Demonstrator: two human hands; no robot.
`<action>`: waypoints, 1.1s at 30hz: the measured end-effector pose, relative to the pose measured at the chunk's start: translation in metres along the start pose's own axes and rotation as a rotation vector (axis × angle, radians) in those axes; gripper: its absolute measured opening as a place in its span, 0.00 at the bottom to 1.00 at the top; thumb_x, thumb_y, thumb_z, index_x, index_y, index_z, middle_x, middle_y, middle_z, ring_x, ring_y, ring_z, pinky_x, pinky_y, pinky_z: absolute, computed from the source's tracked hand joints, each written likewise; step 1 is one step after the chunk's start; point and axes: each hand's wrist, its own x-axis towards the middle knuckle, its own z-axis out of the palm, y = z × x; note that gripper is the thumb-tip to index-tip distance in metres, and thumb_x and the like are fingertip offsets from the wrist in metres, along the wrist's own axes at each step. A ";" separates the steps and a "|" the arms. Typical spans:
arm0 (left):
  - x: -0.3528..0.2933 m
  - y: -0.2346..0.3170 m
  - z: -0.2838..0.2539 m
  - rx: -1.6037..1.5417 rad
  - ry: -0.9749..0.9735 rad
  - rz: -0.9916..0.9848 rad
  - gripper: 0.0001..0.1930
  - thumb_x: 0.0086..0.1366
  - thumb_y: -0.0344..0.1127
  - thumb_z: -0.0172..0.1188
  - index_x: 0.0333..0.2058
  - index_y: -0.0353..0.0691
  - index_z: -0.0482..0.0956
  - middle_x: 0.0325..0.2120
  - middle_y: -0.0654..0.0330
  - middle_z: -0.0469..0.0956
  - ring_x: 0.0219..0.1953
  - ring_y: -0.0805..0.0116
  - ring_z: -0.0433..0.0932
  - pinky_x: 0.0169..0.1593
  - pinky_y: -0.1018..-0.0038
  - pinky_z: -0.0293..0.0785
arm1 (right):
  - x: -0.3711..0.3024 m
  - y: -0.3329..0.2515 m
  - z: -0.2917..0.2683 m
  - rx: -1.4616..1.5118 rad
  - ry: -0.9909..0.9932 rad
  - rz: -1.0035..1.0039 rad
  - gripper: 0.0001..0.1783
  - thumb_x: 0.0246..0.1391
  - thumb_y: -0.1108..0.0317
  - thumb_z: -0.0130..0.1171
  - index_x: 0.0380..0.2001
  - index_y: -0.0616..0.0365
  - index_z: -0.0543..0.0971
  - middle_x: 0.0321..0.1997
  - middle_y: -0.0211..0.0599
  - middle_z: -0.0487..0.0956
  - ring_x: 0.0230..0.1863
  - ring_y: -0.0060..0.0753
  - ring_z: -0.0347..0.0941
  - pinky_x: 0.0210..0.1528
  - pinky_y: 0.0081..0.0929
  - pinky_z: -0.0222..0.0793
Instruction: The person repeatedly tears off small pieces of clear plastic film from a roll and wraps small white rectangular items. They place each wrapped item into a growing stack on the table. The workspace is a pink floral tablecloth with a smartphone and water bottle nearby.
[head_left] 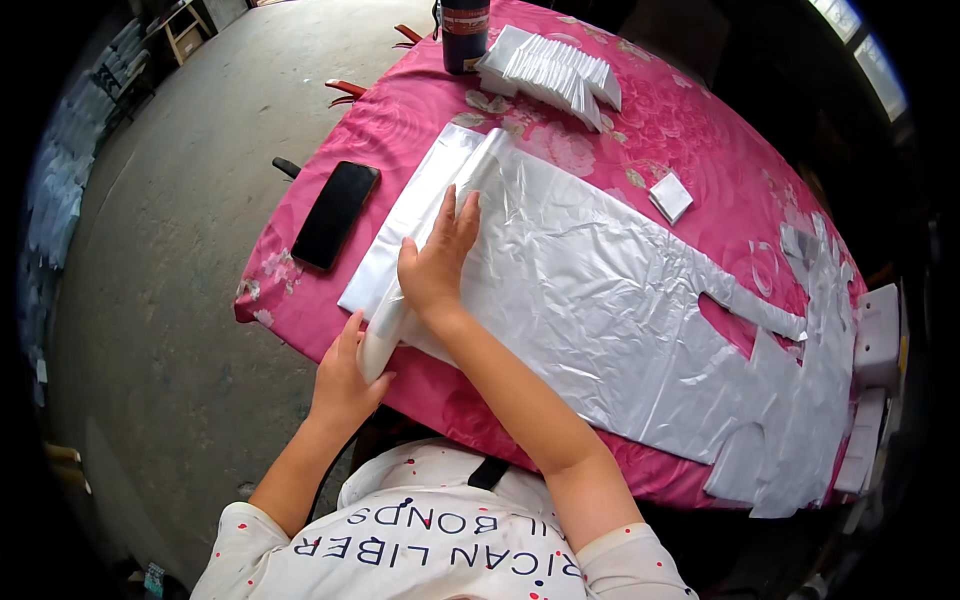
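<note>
A stack of thin white plastic bags point(590, 290) with cut-out handles lies flat across the table. A strip near its left end is turned over into a loose roll running from near to far. My left hand point(343, 378) holds the near end of this roll, fingers on one side and thumb on the other. Farther along the same roll rests my right hand point(438, 262), with its fingers stretched out and pressing on the plastic. Nothing is gripped in the right hand. Left of the bags lies a black phone point(336, 216), apart from both hands.
A pink flowered cloth point(690, 130) covers the table. At the far side stand a dark bottle point(464, 38) and a row of folded white packets point(560, 75). One small white packet point(670, 198) lies alone. Loose plastic pieces point(790, 420) hang toward the right edge. Red-handled tools point(347, 91) jut from the left edge.
</note>
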 end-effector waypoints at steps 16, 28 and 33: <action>0.013 0.074 0.006 -1.380 -0.862 -0.320 0.33 0.49 0.43 0.67 0.49 0.30 0.66 0.37 0.48 0.75 0.31 0.70 0.76 0.31 0.77 0.74 | 0.008 -0.045 -0.156 1.172 -0.290 0.494 0.37 0.44 0.61 0.63 0.52 0.65 0.57 0.31 0.37 0.72 0.32 0.26 0.72 0.39 0.29 0.71; 0.013 0.105 0.030 -1.299 -0.906 -0.363 0.26 0.54 0.49 0.59 0.44 0.34 0.69 0.27 0.61 0.74 0.27 0.74 0.73 0.33 0.77 0.71 | -0.022 -0.022 -0.190 1.076 -0.287 0.465 0.37 0.47 0.61 0.63 0.52 0.69 0.57 0.34 0.40 0.73 0.36 0.29 0.73 0.41 0.29 0.71; 0.019 0.095 0.052 -1.125 -0.762 -0.361 0.24 0.58 0.48 0.54 0.45 0.33 0.69 0.26 0.61 0.74 0.25 0.74 0.73 0.31 0.79 0.71 | -0.032 -0.015 -0.190 0.970 -0.242 0.444 0.35 0.46 0.64 0.64 0.52 0.69 0.59 0.34 0.40 0.74 0.37 0.32 0.75 0.43 0.30 0.71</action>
